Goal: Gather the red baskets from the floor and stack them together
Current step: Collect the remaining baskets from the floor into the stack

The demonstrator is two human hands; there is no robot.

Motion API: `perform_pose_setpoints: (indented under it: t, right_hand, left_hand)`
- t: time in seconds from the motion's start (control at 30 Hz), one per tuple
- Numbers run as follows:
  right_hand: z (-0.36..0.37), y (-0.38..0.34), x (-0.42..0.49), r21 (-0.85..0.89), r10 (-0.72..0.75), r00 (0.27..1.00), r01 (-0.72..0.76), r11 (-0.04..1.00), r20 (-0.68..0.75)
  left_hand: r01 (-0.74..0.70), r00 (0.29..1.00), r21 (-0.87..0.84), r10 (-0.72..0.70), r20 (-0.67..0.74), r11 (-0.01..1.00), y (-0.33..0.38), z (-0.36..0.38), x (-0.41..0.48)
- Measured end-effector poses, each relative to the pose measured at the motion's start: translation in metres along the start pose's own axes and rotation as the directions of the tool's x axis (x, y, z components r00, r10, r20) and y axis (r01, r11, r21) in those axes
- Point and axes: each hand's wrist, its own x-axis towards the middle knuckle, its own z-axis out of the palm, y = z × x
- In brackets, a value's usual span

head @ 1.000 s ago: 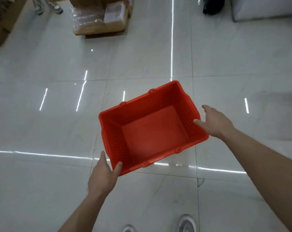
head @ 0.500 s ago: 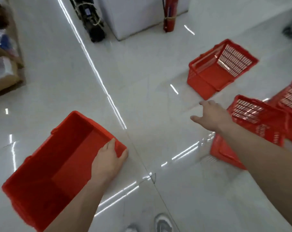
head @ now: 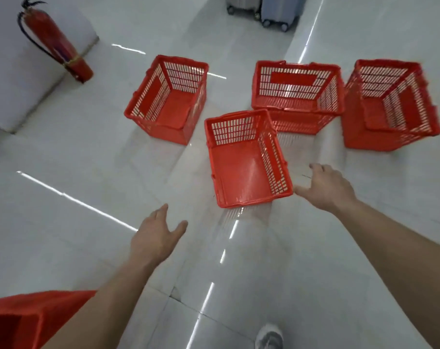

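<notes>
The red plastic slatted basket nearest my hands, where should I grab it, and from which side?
The red plastic slatted basket stands upright, open-topped, short end towards you, so probably grip the rims of its two long sides, one hand on each, from above at the near end. The right hand is beside its right near corner; the left hand is short of the left rim.

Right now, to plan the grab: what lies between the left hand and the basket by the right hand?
Only bare floor, in the head view; left hand and basket are apart.
</notes>
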Motion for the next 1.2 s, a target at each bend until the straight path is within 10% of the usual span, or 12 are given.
perform_pose_setpoints:
  t: [0.73,1.2]
  right_hand:
    - [0.039,0.04,0.323,0.204,0.098,0.989,-0.119,0.972,0.11]
    - [0.205,0.035,0.397,0.419,-0.221,0.969,0.158,0.894,0.107]
  left_hand:
    - [0.096,0.989,0.006,-0.096,0.116,0.995,0.123,0.112,0.31]
    - [0.333,0.942,-0.198,-0.318,0.105,0.922,0.093,0.242,0.366]
